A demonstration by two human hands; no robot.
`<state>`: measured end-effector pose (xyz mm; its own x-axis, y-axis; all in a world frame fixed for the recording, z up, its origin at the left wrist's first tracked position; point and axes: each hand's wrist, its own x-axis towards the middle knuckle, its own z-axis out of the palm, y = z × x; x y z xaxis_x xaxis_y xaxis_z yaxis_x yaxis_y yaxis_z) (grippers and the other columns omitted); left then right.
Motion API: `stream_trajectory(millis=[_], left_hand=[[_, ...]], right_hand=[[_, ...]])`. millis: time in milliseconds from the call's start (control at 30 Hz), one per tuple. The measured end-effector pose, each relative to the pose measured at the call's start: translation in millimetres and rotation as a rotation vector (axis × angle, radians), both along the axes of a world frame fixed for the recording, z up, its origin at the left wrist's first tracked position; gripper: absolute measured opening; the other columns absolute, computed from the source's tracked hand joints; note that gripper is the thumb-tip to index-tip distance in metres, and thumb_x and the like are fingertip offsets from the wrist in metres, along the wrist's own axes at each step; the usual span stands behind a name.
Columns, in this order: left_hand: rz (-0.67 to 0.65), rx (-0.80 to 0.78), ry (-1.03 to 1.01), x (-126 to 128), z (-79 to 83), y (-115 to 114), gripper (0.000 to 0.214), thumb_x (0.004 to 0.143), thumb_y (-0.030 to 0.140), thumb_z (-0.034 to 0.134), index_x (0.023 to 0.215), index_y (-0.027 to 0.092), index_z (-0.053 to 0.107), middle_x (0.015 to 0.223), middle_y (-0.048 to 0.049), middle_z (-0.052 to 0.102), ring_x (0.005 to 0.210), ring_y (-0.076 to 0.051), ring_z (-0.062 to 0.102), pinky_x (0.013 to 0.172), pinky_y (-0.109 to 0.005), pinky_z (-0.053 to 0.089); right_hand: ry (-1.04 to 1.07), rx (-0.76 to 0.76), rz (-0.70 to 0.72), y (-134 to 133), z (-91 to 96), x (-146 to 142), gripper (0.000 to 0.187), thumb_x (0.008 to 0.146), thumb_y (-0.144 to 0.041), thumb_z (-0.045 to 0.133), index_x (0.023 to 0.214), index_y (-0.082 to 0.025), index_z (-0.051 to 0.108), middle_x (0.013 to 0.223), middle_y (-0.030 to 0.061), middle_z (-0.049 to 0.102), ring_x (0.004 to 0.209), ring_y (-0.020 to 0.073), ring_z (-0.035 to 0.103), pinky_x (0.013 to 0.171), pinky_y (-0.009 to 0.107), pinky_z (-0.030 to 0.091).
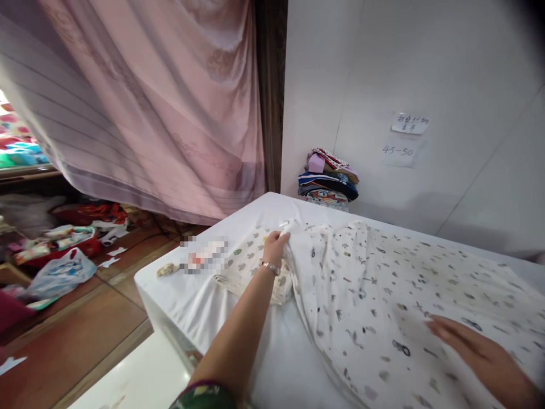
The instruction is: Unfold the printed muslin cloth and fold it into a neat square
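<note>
A white cloth with small printed figures (395, 284) lies spread over the white-covered table (179, 289). My left hand (276, 245), with a bracelet on the wrist, reaches out and pinches the cloth's far left corner, fingers closed on the fabric. My right hand (472, 346) lies flat on the cloth at the lower right, fingers stretched out, slightly blurred. A smaller folded piece of the same print (247, 267) sits under my left forearm.
A stack of folded clothes (327, 182) stands against the white wall at the table's far corner. Two paper notes (404, 136) hang on the wall. A pink curtain (149, 102) hangs at left. Bags and clutter (59, 255) lie on the brown floor.
</note>
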<state>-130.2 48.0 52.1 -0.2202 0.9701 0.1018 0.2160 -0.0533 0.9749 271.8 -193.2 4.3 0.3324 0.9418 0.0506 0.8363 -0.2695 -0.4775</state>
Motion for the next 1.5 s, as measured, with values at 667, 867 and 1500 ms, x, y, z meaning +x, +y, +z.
stream_trajectory(millis=[667,867,1500], left_hand=[[0.047,-0.085,-0.343,-34.6,-43.5,-29.4,0.018,0.063,0.032,0.063,0.072,0.017,0.058,0.065,0.0028,0.057,0.061,-0.012,0.050,0.059,-0.023,0.039],[-0.023,-0.021,-0.295,-30.3,-28.1,-40.7,0.019,0.063,0.030,0.066,0.075,0.017,0.059,0.065,0.0031,0.057,0.061,-0.011,0.048,0.058,-0.022,0.037],[0.126,0.182,-0.694,-36.8,-17.6,-45.1,0.035,0.067,0.023,0.064,0.101,0.020,0.055,0.073,0.0026,0.060,0.065,-0.008,0.055,0.060,-0.019,0.039]], right_hand=[[1.027,-0.002,0.043,204.5,35.6,-280.4,0.044,0.071,-0.030,0.066,0.112,-0.019,0.053,0.085,0.0038,0.061,0.068,0.0141,0.059,0.045,0.020,0.049],[1.232,-0.088,0.092,199.2,19.1,-274.1,0.029,0.069,-0.023,0.067,0.097,-0.017,0.058,0.060,-0.0026,0.057,0.047,0.0080,0.051,0.038,0.016,0.041],[1.273,0.650,0.184,178.3,79.3,-260.1,0.024,0.066,-0.025,0.070,0.089,-0.020,0.064,0.071,-0.0021,0.057,0.060,0.0092,0.050,0.054,0.020,0.040]])
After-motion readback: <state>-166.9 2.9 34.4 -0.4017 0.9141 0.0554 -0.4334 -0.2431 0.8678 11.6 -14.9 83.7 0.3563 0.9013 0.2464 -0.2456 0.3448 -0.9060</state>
